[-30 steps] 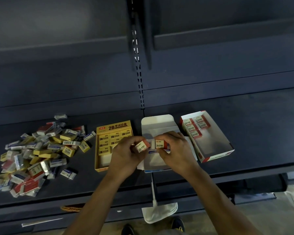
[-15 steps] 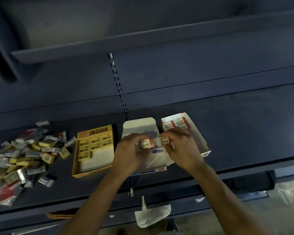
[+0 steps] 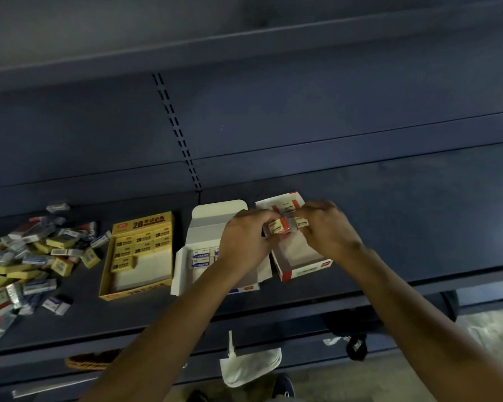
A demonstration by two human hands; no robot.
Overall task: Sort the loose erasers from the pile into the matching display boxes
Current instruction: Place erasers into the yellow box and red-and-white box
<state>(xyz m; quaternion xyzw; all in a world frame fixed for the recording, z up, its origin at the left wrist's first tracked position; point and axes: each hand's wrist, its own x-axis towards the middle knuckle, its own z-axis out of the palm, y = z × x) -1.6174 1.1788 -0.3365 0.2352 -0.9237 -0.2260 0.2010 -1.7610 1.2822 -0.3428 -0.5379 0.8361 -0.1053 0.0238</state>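
Red-sleeved erasers (image 3: 280,227) were pinched in the left hand (image 3: 244,242), another in the right hand (image 3: 327,227), fingers pressed on them above the red box (image 3: 305,269) (placing step, I judged). Next: lowering them in squarely.

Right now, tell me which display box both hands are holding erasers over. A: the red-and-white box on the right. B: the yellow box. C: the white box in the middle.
A: the left hand and right hand hold red-sleeved erasers above the red-and-white box.
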